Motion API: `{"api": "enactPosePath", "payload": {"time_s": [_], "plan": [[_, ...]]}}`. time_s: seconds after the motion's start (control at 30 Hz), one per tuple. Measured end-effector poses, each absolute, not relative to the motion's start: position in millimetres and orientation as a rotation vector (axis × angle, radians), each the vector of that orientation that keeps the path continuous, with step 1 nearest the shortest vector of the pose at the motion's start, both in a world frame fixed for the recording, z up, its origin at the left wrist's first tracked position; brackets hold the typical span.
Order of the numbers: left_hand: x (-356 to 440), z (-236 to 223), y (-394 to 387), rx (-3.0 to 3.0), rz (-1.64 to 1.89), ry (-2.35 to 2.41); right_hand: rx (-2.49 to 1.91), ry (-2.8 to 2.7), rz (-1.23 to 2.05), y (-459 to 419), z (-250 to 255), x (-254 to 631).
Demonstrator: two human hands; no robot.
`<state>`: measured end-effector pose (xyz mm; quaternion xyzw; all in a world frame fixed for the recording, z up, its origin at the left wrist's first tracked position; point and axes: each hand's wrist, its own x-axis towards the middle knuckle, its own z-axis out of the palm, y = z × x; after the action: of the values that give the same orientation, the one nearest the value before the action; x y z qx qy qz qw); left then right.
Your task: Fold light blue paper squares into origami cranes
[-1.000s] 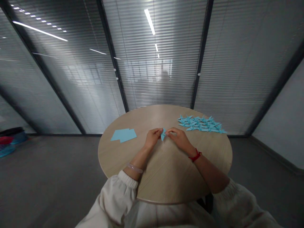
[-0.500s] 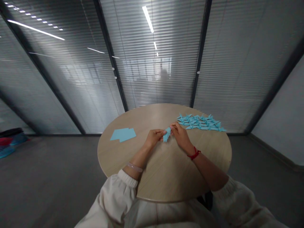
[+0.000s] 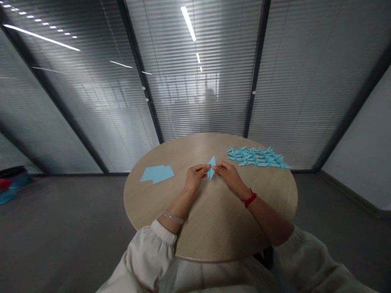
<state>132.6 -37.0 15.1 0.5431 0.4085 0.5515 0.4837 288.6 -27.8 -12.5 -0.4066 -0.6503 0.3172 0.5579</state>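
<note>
A small folded piece of light blue paper [image 3: 211, 166] stands with its point up over the middle of a round wooden table [image 3: 214, 219]. My left hand [image 3: 195, 177] pinches its left side and my right hand [image 3: 228, 176] pinches its right side; both are closed on it. Flat blue paper sheets [image 3: 157, 173] lie to the left of my hands. A group of several finished blue folded paper figures [image 3: 256, 157] lies at the table's far right.
Glass walls with horizontal blinds and dark frames [image 3: 258, 73] stand behind the table. Grey floor surrounds it. Some dark, red and blue items [image 3: 10, 183] sit on the floor at far left.
The folded paper has turned between my fingers, from tilted to standing upright with its tip up. Both hands stayed over the table's middle.
</note>
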Motion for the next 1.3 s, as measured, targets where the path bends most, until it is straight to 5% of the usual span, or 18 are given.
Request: {"api": "enactPosePath", "payload": {"time_s": [1.3], "plan": [[140.8, 8.9, -41.2, 1.29, 1.388, 0.972, -0.988, -1.554, 0.798, -26.2, -17.6, 286.3]]}}
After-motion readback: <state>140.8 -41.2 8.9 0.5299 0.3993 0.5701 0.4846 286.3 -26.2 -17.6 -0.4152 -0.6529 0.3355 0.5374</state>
